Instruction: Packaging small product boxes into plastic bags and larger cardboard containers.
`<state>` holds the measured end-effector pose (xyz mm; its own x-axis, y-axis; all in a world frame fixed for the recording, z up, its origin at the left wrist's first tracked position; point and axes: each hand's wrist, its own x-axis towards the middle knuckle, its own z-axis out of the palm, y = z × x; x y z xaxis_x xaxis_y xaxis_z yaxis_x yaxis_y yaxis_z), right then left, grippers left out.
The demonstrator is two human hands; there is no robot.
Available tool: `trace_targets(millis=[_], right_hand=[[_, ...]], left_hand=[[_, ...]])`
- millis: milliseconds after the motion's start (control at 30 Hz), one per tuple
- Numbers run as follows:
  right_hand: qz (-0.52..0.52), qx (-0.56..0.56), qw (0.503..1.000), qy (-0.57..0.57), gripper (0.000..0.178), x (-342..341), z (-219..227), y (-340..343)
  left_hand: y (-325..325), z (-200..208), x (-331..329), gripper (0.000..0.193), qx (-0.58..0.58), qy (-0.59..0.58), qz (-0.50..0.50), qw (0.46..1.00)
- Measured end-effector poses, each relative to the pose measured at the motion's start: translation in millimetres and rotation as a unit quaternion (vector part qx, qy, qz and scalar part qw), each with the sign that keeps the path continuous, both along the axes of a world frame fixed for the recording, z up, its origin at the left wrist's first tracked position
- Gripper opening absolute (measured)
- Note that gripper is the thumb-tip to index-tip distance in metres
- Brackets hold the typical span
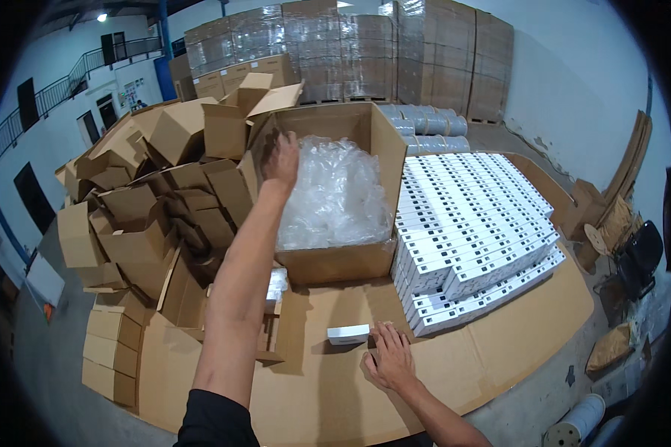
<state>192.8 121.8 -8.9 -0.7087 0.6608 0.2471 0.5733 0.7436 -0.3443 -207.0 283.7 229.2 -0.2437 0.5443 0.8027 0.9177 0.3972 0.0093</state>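
Observation:
My left hand (282,158) is raised at the left wall of a big open carton (335,264), its fingers somewhat blurred but apart, with nothing visible in them. Crumpled clear plastic bags (337,195) fill that carton. Lower down, my right hand (392,359) lies with fingers spread on the cardboard-covered table (440,380). Its fingertips are beside the right end of a small white box (348,334), which lies on its side. To the right rise neat stacked rows of white boxes (473,223) of a similar look. My left forearm hides part of a low open carton (270,328).
Opened empty cartons (145,216) pile up on the left, with folded brown boxes (113,350) at the table's left edge. Behind stand wrapped pallets of cartons (313,52) and wrapped spools (429,123). A black chair (641,253) and a white spool (578,421) are on the right.

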Motion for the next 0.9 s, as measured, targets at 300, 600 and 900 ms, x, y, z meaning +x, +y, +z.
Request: trace_targets(millis=[300, 600, 900], right_hand=[[0.011, 0.001, 1.000, -0.010, 0.061, 2, 1, -4], [0.008, 0.009, 1.000, 0.007, 0.056, 1, -12, -3], [0.012, 0.003, 0.995, 0.104, 0.050, 5, -15, -1]], left_hand=[[-7, -9, -15, 0.010, -0.049, 0.107, 0.058, 0.991], [-77, 43, 39, 0.015, 0.075, 0.108, -0.070, 0.989], [-211, 27, 153, 0.016, 0.212, -0.097, -0.275, 0.933]])
